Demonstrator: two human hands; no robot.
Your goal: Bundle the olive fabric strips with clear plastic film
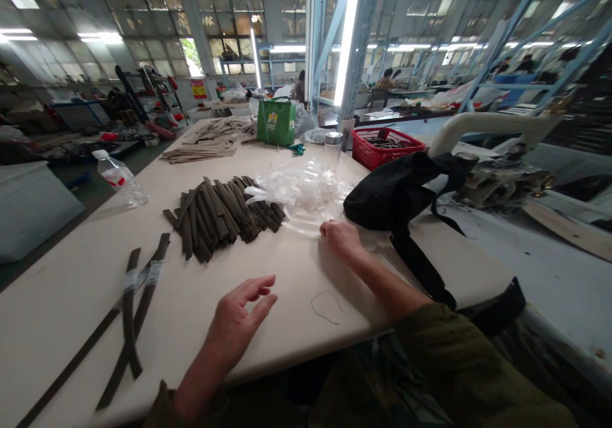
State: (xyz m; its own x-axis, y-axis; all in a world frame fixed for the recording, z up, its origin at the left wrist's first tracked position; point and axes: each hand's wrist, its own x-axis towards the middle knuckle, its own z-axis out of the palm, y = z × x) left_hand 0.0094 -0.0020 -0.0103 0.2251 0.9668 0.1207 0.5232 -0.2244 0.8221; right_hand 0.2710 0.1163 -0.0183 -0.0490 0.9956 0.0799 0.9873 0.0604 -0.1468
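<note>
My left hand [239,316] hovers over the near part of the pale table [287,275], its fingers apart with nothing between them. Farther forward, my right hand [340,238] has its fingers pinched at the near edge of clear crumpled plastic [303,189]. A heap of dark strips [220,214] lies left of the plastic. More dark strips, two of them with clear wrapping [153,273] round them, cross at the left. Between my hands and nearer the table edge is a thin loop of thread [326,307].
A black bag [392,192] with straps lies at the right, beside a sewing machine [507,166]. Behind are a red basket [385,150], a green bag [276,122] and paler strips [201,152]. A plastic bottle [122,179] stands at the left.
</note>
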